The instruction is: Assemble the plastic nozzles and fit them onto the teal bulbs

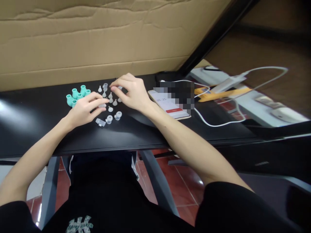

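On the black table, my left hand (86,108) hovers at the left side of a group of small whitish plastic pieces. Its fingers stretch forward, thumb apart, and one pale piece (102,105) shows between them; whether they touch it is unclear. My right hand (132,90) curves over the group's right side, thumb and index finger apart. Part of another piece shows under its palm. Several small funnel-shaped pieces (115,102) stand between the hands. Nearer me lie three translucent ringed pieces, one of them a clear tube (100,122). Turquoise rounded cups (79,96) cluster beyond my left hand.
A phone (167,103) showing a timer lies right of my right forearm. A white cable (206,124) loops beside it, near a yellow strip (222,94) and a white power strip (229,83). A cardboard wall (97,42) rises behind the table (136,136).
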### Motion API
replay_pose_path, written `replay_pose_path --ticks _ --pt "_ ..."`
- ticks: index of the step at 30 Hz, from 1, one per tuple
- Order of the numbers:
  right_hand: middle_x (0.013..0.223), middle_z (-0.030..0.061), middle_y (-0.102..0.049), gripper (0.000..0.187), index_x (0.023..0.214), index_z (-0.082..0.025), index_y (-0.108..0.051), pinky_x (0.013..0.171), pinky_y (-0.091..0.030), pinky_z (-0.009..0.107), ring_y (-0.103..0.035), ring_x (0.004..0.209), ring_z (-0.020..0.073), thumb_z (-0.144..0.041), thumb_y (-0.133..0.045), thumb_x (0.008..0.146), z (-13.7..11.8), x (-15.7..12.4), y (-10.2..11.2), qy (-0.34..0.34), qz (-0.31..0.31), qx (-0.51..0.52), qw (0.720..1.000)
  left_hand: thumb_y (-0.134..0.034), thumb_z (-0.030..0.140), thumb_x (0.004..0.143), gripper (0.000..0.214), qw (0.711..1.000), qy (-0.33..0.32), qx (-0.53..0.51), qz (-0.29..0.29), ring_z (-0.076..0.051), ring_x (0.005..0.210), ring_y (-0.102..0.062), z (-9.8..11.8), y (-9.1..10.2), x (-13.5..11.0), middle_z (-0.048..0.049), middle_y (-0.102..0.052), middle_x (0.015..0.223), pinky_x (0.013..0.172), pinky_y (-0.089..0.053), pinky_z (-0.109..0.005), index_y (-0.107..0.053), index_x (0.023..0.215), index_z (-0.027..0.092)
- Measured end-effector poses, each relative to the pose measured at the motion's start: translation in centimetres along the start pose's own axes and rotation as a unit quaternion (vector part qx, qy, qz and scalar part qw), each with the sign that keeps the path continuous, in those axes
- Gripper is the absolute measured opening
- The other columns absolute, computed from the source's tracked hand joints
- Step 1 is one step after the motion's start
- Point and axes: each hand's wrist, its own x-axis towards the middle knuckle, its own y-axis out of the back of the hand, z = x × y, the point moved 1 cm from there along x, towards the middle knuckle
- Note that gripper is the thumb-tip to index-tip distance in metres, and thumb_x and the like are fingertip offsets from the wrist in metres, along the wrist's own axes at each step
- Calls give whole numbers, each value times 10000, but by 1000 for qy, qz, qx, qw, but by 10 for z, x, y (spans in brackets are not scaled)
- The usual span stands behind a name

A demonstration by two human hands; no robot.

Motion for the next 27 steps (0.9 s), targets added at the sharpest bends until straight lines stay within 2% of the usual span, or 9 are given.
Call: replay_pose_path --ticks 3,7,13,18,23,27 --pt "1083 107 -814 252 1057 -268 -813 1027 -570 570 -699 1032 330 -377 -591 1105 10 -2 -9 -11 -25 -27 999 -682 250 1105 270 998 -22 -15 -57 -188 960 -790 0 -4 -3 -101 -808 1159 909 -670 -342 -770 1357 209" --pt "1171 145 -813 258 1011 -232 -835 1031 -542 600 -663 1104 354 -312 -599 1079 9 -4 -19 -10 -66 -50 997 -675 227 1103 210 996 -26 -21 -77 -188 884 -797 1 -7 -6 -130 -826 1142 851 -672 -329 -789 1264 156" --pt "1232 131 -834 264 994 -237 -847 1065 -457 626 -636 1193 368 -288 -601 1078 5 -4 -29 -6 -86 -75 993 -700 243 1077 171 993 -6 -21 -117 -193 823 -791 1 -9 -7 -121 -837 1104 797 -654 -324 -811 1187 173" --pt "1170 121 -856 265 973 -253 -834 1055 -423 636 -653 1140 371 -362 -622 1088 17 -5 -28 -36 -82 -76 993 -702 238 1068 172 992 -13 -43 -122 -188 787 -766 0 -9 -7 -126 -833 1123 765 -626 -333 -819 1173 167" --pt "1183 137 -857 382 1034 -238 -842 1048 -435 572 -702 1151 374 -383 -503 1132 20 -4 -23 -96 -155 -97 978 -673 280 1094 189 990 -11 -39 -138 -171 750 -735 1 -7 -5 -112 -833 1095 752 -606 -325 -816 1149 169" --pt "1189 133 -858 401 1089 -232 -853 1055 -438 542 -722 1174 370 -372 -479 1133 15 -2 -21 -110 -177 -102 973 -641 331 1128 235 989 -13 -39 -144 -174 759 -739 3 -5 -3 -109 -831 1077 746 -597 -315 -810 1139 169"
